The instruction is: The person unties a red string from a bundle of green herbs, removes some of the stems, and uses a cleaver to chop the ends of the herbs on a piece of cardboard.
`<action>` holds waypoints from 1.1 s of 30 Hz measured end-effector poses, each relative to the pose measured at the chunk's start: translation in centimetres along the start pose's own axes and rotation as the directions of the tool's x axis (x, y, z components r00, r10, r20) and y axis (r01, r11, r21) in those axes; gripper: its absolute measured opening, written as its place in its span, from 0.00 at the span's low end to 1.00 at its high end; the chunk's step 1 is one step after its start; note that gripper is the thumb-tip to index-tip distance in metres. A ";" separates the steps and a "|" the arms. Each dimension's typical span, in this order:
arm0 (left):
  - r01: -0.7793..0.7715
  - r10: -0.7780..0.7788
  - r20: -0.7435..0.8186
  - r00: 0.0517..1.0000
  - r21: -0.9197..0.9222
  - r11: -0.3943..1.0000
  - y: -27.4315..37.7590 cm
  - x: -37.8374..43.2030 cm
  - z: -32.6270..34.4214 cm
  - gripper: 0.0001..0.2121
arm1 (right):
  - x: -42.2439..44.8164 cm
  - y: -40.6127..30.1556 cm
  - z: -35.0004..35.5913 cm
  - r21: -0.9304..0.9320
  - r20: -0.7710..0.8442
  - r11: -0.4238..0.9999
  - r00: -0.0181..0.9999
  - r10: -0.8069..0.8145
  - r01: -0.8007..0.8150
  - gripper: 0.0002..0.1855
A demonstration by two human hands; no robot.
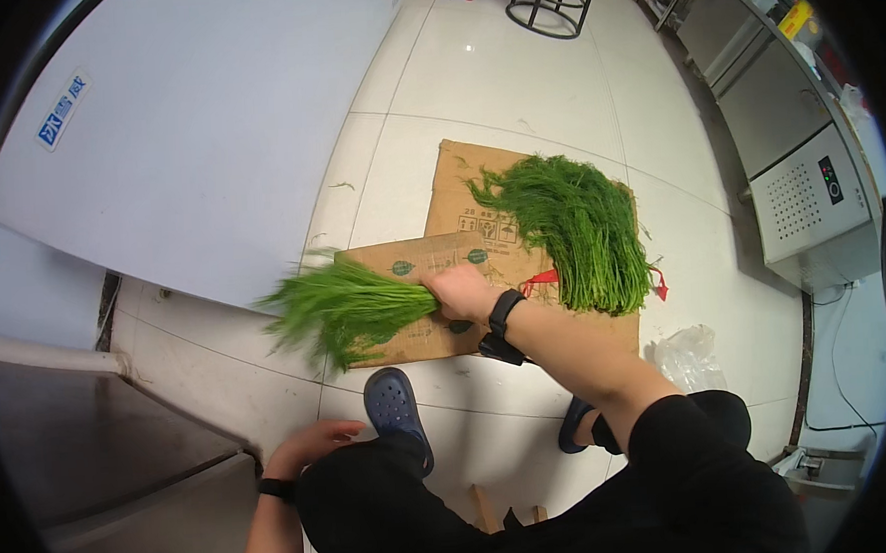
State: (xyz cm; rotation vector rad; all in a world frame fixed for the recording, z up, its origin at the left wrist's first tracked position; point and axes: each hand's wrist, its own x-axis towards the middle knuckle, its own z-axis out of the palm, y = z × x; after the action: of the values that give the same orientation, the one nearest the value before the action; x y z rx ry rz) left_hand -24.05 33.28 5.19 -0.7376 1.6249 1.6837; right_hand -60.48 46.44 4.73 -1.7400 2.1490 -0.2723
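Observation:
My right hand (460,293) is closed around the stem ends of a bunch of feathery green herb (361,299), perhaps dill or fennel fronds. The bunch points left over a cardboard sheet (416,342), and its leafy tips are blurred. A larger pile of the same herb (587,231) lies to the right on another cardboard sheet (446,194), its stems toward me and its leaves away. Red ties (541,279) show beside that pile's stems. My left hand (324,439) rests by my left knee, away from the herbs, with its fingers apart and nothing seen in it.
A white chest freezer or similar cabinet (202,124) stands at the left. Steel kitchen units (776,109) line the right side. A clear plastic bag (689,357) lies on the tiled floor near my right leg. A black round-based stool (549,15) stands farther off.

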 end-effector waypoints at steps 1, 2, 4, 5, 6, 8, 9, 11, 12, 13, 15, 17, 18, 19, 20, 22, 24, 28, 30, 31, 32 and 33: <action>-0.007 0.005 0.034 0.999 0.060 0.998 2.0 -0.1 0.0 0.17 | 0.1 0.8 1.7 -0.018 0.015 1.000 1.000 0.023 -0.023 0.18; -0.041 0.041 0.066 0.997 -0.003 0.999 2.6 0.1 -0.3 0.18 | 0.5 0.2 1.9 0.006 0.029 0.999 0.999 0.039 -0.039 0.18; -0.111 0.127 0.125 0.984 -0.131 0.985 3.7 0.8 -1.2 0.18 | 0.7 -0.8 1.8 0.043 0.061 0.996 0.995 0.078 -0.081 0.18; -0.264 0.275 0.098 0.956 -0.111 0.958 4.9 1.7 -1.9 0.19 | 0.6 -1.1 1.4 0.027 0.070 0.997 0.995 0.067 -0.069 0.18; -0.306 0.311 0.042 0.949 -0.093 0.947 6.2 2.3 -2.4 0.18 | 0.4 -1.5 1.2 0.012 0.078 0.998 0.995 0.058 -0.059 0.18; -0.403 0.401 -0.063 0.914 -0.036 0.914 11.4 3.4 -2.7 0.18 | 0.4 -0.9 1.0 -0.015 0.031 0.999 0.999 0.029 -0.029 0.18; -0.469 0.476 -0.124 0.871 0.081 0.879 12.9 4.4 -3.0 0.18 | 0.5 -0.4 1.6 -0.017 -0.013 1.000 1.000 0.000 0.000 0.19; -0.539 0.617 -0.213 0.758 0.327 0.776 15.4 5.7 -3.5 0.18 | 0.7 -0.1 2.3 -0.042 0.006 0.999 1.000 0.029 -0.029 0.24; -0.536 0.634 -0.235 0.737 0.368 0.759 16.2 6.1 -3.5 0.18 | 0.5 0.0 2.3 -0.044 -0.008 0.998 0.999 0.042 -0.042 0.28; -0.529 0.652 -0.260 0.712 0.411 0.742 16.9 6.5 -3.5 0.19 | 0.3 -0.1 1.7 -0.045 -0.024 0.998 0.998 0.050 -0.051 0.32; -0.522 0.678 -0.295 0.673 0.461 0.718 17.1 6.4 -3.6 0.18 | -0.3 -0.2 0.6 -0.018 -0.065 0.998 0.996 0.058 -0.059 0.42; -0.525 0.685 -0.335 0.647 0.456 0.719 17.4 5.2 -3.7 0.18 | -1.6 0.1 -0.4 0.034 -0.123 0.997 0.990 0.074 -0.071 0.52; -0.525 0.687 -0.360 0.631 0.454 0.720 17.4 4.2 -3.6 0.18 | -2.4 0.5 -0.5 0.020 -0.139 0.997 0.988 0.071 -0.068 0.54; -0.507 0.686 -0.382 0.619 0.472 0.721 17.6 2.8 -3.5 0.18 | -3.1 0.9 -0.4 0.006 -0.160 0.998 0.985 0.067 -0.067 0.56; -0.504 0.701 -0.405 0.587 0.495 0.708 17.7 1.1 -3.4 0.18 | -3.5 0.9 -0.8 -0.007 -0.187 0.998 0.981 0.052 -0.055 0.57; -0.487 0.729 -0.460 0.506 0.545 0.682 17.6 -3.0 -2.9 0.18 | -5.3 1.1 -0.9 0.095 -0.185 0.994 0.981 0.061 -0.044 0.59; -0.400 0.850 -0.428 0.306 0.753 0.523 19.4 -7.7 -2.1 0.16 | -7.2 1.6 -1.1 0.105 -0.256 0.991 0.960 0.113 -0.088 0.54; -0.011 0.929 -0.304 -0.211 0.951 0.309 24.8 -19.1 -2.0 0.16 | -9.2 0.3 -1.6 0.177 -0.469 0.962 0.842 0.268 -0.208 0.36; 0.170 0.881 -0.153 -0.447 0.953 0.252 28.5 -23.0 -3.7 0.16 | -10.0 1.3 -3.0 0.248 -0.506 0.941 0.798 0.327 -0.228 0.30; 0.215 0.828 -0.098 -0.552 0.943 0.255 29.5 -25.2 -3.6 0.17 | -11.5 1.1 -3.5 0.285 -0.525 0.930 0.773 0.355 -0.233 0.27; 0.208 0.795 -0.112 -0.596 0.935 0.288 31.0 -27.3 -5.1 0.19 | -11.8 0.6 -4.5 0.305 -0.527 0.928 0.773 0.354 -0.217 0.25; 0.198 0.766 -0.126 -0.630 0.928 0.316 32.7 -29.2 -7.2 0.21 | -11.9 -0.5 -5.3 0.332 -0.526 0.921 0.771 0.360 -0.203 0.24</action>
State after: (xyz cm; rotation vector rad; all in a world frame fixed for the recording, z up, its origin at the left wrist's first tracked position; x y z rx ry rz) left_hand -32.40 23.81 47.76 -0.8781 4.3328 -0.3360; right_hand -60.02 57.53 11.58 -1.2525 2.6000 -1.0704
